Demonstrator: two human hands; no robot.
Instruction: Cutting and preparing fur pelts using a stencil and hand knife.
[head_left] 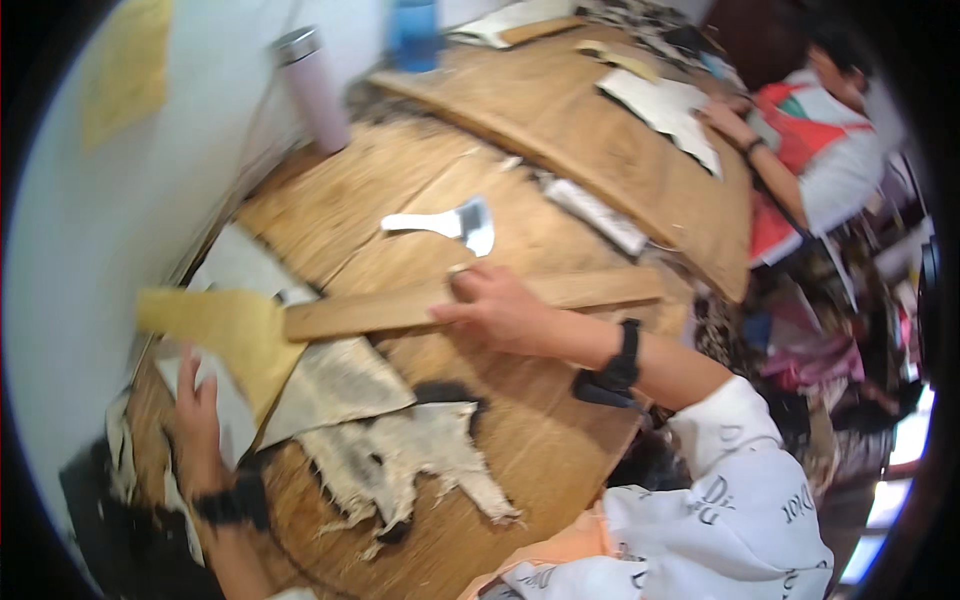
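Observation:
A long flat wooden strip (590,288) lies across the worktable. My right hand (498,308) is closed over its middle, fingers curled around the edges. The strip's left end rests on or against a yellow sheet (230,325), cut to an angled shape. My left hand (197,410) is at that sheet's lower left edge, over a pale sheet, with its fingers stretched out; whether it touches the yellow sheet I cannot tell. Beneath and beside the strip are a greyish-white hide piece (335,390) and a ragged, torn-edged hide scrap (400,465). Beyond the strip lies a broad-bladed knife (440,222) with a white handle.
Against the wall stand a pink flask (315,95) and a blue container (414,38). A raised wooden board (560,110) covers the table's far side, where a co-worker's hand (728,122) touches a white hide piece (665,108). A long white box-like object (596,216) lies along that board.

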